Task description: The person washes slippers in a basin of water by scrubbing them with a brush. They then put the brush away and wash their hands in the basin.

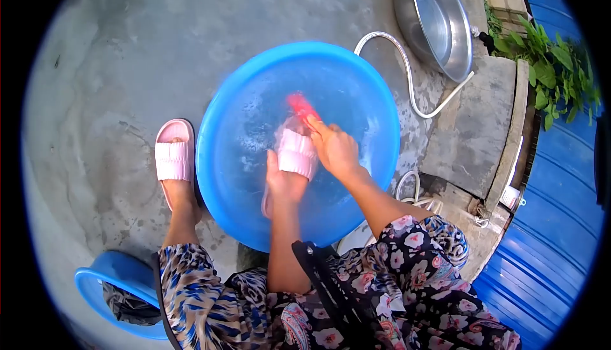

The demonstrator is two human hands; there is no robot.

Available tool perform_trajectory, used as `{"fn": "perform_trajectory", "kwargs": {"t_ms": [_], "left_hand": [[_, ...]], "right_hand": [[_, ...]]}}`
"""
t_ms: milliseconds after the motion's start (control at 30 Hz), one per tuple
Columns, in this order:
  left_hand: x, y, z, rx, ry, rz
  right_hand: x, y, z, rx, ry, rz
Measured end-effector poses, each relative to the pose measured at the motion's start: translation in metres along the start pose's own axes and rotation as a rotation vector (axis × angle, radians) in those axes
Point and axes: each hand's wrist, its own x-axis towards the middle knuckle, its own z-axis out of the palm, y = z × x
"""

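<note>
A pink slide slipper (296,149) with a ruffled strap is inside a large blue basin (211,159) of cloudy water. My left hand (287,184) holds this slipper, its fingers tucked under the strap and hidden there, the thumb along the side. In my right hand (335,151) is a red scrubbing brush (301,105), gripped by its near end. The brush is over the slipper's toe end and is blurred. I cannot see its bristles clearly.
A matching pink slipper (174,160) is on my foot beside the basin. A metal basin (439,25) leans at the upper right, with a pale hose (412,89) below it. A small blue tub (86,286) with dark cloth stands lower left. Green plants (552,67) edge the concrete ledge (474,137).
</note>
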Motion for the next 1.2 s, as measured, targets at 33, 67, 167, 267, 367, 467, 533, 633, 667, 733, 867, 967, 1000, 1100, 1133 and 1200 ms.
{"fn": "perform_trajectory", "kwargs": {"t_ms": [33, 67, 167, 267, 367, 467, 533, 633, 667, 733, 867, 967, 1000, 1100, 1133, 1200], "left_hand": [[0.000, 0.001, 0.004, 0.015, -0.031, 0.004], [-0.003, 0.001, 0.008, 0.008, -0.024, 0.013], [-0.006, 0.002, 0.014, -0.050, 0.012, 0.057], [-0.008, 0.006, 0.014, -0.197, -0.073, 0.001], [-0.006, 0.004, 0.004, -0.158, -0.138, 0.017], [0.000, 0.002, -0.004, 0.195, -0.089, 0.102], [0.005, -0.004, 0.001, 0.183, -0.032, 0.022], [0.005, -0.007, -0.003, 0.180, 0.071, 0.002], [0.006, -0.006, -0.007, 0.188, 0.043, 0.010], [0.006, -0.001, -0.007, 0.181, 0.041, 0.017], [0.006, 0.013, -0.024, 0.075, 0.199, 0.070], [-0.001, 0.002, -0.019, 0.137, 0.118, 0.048], [-0.002, -0.004, -0.007, 0.142, 0.120, 0.034], [0.002, -0.001, -0.001, 0.109, 0.085, 0.046], [0.001, 0.004, -0.002, 0.108, 0.074, 0.053], [0.000, 0.011, -0.004, 0.022, 0.050, 0.046]], "right_hand": [[0.002, 0.005, -0.001, -0.021, 0.003, 0.023], [0.000, 0.013, 0.000, -0.023, -0.009, 0.017], [-0.013, 0.041, 0.010, 0.204, 0.214, 0.123], [-0.033, 0.054, 0.011, 0.420, 0.079, 0.056], [-0.073, 0.016, -0.024, 0.465, 0.102, 0.074], [-0.110, 0.005, -0.025, 0.380, 0.027, 0.042], [-0.112, -0.001, -0.025, 0.288, -0.075, 0.062], [-0.063, -0.011, -0.013, 0.174, -0.035, 0.041], [-0.055, -0.015, -0.010, 0.175, -0.037, 0.040], [-0.039, -0.024, -0.009, 0.183, -0.051, 0.050], [-0.102, -0.039, -0.010, 0.196, -0.194, 0.054], [-0.090, -0.036, -0.012, 0.158, -0.105, 0.045], [-0.073, -0.030, -0.008, 0.160, -0.100, 0.059], [-0.030, -0.027, 0.002, 0.158, -0.011, 0.028], [-0.043, -0.031, 0.003, 0.157, -0.005, 0.017], [-0.081, -0.035, 0.003, 0.242, -0.043, 0.061]]}}
